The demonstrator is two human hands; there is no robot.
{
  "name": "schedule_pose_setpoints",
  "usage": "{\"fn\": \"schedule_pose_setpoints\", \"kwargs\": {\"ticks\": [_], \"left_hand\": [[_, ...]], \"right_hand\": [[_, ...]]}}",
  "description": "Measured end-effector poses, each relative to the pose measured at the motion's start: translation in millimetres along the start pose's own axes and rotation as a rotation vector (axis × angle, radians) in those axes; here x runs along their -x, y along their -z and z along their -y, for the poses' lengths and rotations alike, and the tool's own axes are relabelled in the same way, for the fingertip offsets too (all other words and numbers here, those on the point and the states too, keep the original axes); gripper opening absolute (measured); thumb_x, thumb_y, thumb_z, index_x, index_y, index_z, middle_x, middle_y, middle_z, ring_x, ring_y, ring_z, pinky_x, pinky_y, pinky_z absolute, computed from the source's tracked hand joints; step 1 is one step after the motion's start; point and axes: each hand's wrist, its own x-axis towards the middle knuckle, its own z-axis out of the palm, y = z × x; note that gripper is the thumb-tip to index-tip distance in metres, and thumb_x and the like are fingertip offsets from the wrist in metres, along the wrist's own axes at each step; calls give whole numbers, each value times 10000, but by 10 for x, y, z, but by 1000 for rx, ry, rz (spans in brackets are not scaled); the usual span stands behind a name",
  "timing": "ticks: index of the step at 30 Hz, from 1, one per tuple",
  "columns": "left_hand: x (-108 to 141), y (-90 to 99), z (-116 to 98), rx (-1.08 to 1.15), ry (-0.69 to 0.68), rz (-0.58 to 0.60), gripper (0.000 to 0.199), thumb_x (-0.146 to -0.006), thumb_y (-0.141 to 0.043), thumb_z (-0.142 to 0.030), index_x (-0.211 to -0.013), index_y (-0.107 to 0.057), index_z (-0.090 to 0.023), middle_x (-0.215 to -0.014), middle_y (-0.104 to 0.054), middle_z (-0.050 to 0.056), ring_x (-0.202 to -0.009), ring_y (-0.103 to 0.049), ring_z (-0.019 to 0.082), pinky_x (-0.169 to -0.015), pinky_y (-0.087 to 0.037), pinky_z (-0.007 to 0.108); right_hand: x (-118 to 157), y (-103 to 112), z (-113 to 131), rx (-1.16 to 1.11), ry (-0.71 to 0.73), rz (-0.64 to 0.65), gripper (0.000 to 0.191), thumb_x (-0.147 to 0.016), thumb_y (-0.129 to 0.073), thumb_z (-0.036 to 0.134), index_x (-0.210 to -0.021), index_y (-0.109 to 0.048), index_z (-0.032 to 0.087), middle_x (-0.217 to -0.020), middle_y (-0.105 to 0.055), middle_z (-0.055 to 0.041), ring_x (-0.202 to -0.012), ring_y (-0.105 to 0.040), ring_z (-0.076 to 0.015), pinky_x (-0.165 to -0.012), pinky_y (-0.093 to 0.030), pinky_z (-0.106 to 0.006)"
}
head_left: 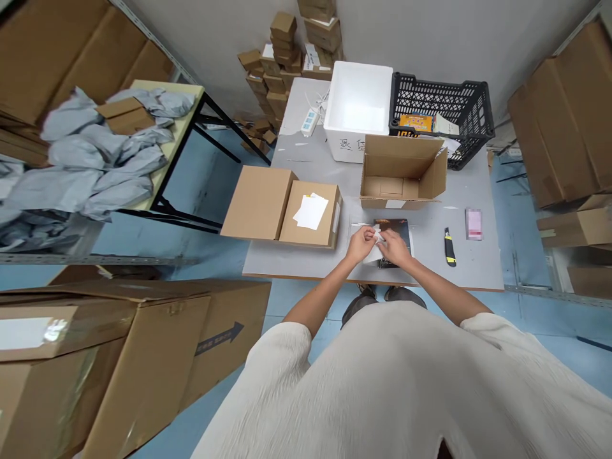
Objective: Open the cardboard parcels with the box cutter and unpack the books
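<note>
Both hands meet near the table's front edge. My left hand [361, 245] pinches one side of a thin white piece [374, 255], which may be paper or film. From the other side, the closed fingers of my right hand [394, 248] grip the same piece. Beneath them lies a dark, flat book or packet [400, 228] with printing on its cover, partly covered by my right hand. Beyond the hands stands an open cardboard box [396, 186]. To the right rest a yellow-and-black utility knife [449, 248] and a small pink packet [474, 224].
On the left of the grey table [306, 258] are cardboard boxes [261, 203] with white papers [310, 211] on top. A white bin [344, 141], black crate [471, 137] and power strip [310, 122] stand behind. Grey parcels [79, 156] fill a side table.
</note>
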Motion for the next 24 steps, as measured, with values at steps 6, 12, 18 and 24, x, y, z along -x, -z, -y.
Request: {"fn": "schedule_pose_setpoints", "kwargs": {"ticks": [6, 12, 18, 24], "left_hand": [[2, 63, 92, -111, -72, -39, 378, -898, -679, -93, -1252, -741, -211, -1316, -759, 107, -1021, -754, 209, -1005, -616, 375], [3, -185, 68, -151, -69, 15, 441, -880, -747, -174, -1318, -756, -225, -1294, -724, 89, -899, -727, 186, -972, -629, 363], [19, -250, -162, -201, -101, -148, 249, -985, -576, -138, -1107, -779, -214, -1160, -778, 88, -1079, -716, 243, -1035, -576, 355], [109, -64, -435, -183, -185, -243, 242, -1001, -548, -130, -1126, -741, -207, -1115, -774, 83, -1052, -707, 236, -974, -566, 324]], "right_hand": [[-116, 243, -25, -118, -18, -81, 267, -973, -552, 252, -1097, -788, 235, -1015, -739, -86, -943, -677, -271, -928, -559, -389], [-103, 527, 63, -307, 44, -105, 280, -934, -579, 262, -1098, -806, 257, -1094, -784, -70, -986, -715, -259, -930, -577, -392], [-95, 686, 37, -399, 25, -120, 282, -929, -592, 296, -1111, -801, 241, -1145, -767, -76, -1023, -700, -250, -941, -583, -391], [-92, 739, -41, -343, -24, -192, 233, -916, -624, 302, -1056, -798, 235, -1112, -699, -82, -997, -656, -252, -916, -581, -396]]}}
